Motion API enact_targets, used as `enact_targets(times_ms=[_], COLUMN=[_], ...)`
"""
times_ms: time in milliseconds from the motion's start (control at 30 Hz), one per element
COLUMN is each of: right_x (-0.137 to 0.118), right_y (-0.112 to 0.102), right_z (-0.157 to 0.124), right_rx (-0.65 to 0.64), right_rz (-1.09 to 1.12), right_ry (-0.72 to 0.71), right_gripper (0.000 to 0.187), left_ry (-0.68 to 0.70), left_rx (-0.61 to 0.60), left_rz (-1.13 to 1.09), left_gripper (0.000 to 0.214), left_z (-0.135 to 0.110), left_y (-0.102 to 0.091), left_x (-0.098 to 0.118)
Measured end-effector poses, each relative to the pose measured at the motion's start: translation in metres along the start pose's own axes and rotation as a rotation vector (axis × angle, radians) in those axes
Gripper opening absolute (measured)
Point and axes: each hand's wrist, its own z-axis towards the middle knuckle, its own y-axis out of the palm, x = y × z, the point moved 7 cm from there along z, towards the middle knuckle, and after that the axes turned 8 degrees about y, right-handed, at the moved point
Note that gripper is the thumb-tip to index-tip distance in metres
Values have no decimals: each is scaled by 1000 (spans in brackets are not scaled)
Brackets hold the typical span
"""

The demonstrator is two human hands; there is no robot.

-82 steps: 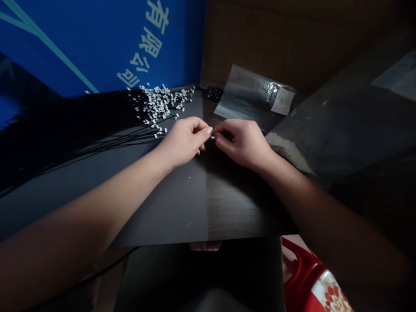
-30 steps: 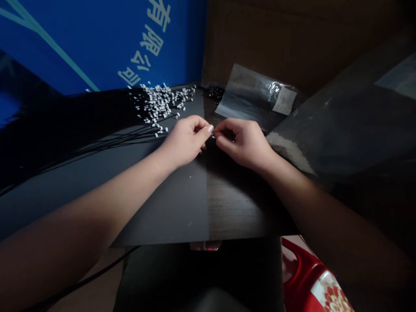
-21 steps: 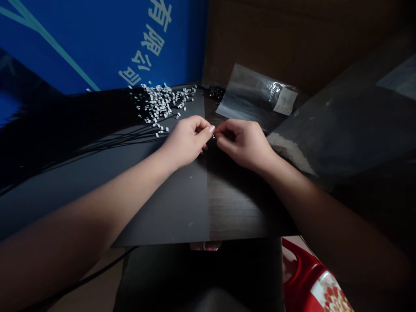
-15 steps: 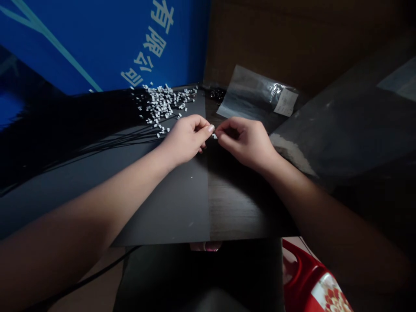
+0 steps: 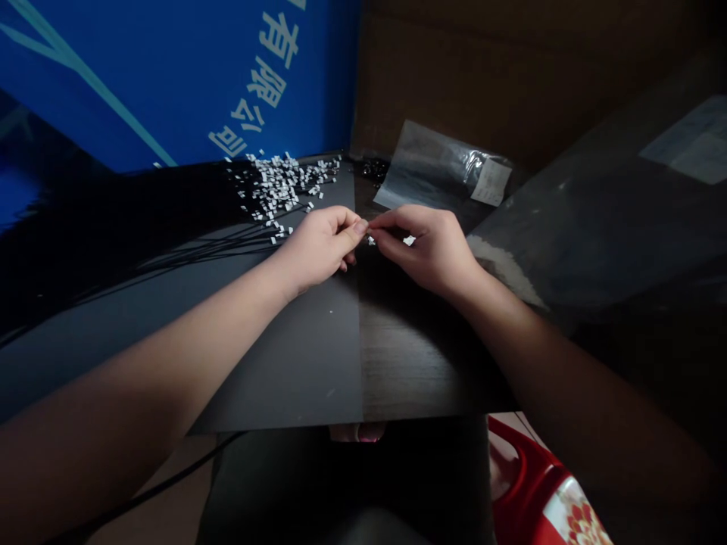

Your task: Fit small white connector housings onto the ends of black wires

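Observation:
My left hand (image 5: 325,246) is closed in a pinch, thumb against forefinger, over the middle of the table. Opposite it, my right hand (image 5: 432,246) pinches as well, and the fingertips of both hands almost touch. Whatever sits between the fingertips is too small and dark to name. A tiny white piece (image 5: 371,241) shows just below the fingertips; I cannot tell whether it is held. More white (image 5: 409,241) shows through the gap inside my right hand's pinch. Left of my left hand, black wires (image 5: 141,200) end in many small white connectors (image 5: 281,185).
A clear plastic bag (image 5: 420,163) with a white label lies behind my right hand, near small dark parts (image 5: 375,170). To the right is a larger clear bag (image 5: 596,219) beside a white heap (image 5: 503,265). A blue panel (image 5: 170,68) and a brown cardboard wall (image 5: 482,68) stand behind.
My fingertips have come closer together, my right hand shifting slightly left. White now shows inside the right hand's pinch. The whole view has shifted slightly.

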Motion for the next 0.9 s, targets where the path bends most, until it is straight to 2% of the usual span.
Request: enact_targets(times_ms=[300,500,900], right_x=[-4,-8,-6], right_y=[-8,-13,-13], right_z=[-2,-6,-7], right_rx=[91,204,223], right_rz=[1,97,162], right_ry=[-71,-215,-206], right_gripper=[16,11,14], left_ry=[75,170,207], left_rx=[44,62,91], left_rz=[-185,-205,-198], left_gripper=[18,16,18], left_z=[-3,-4,-5], left_y=[0,-5,-7], left_x=[11,18,20])
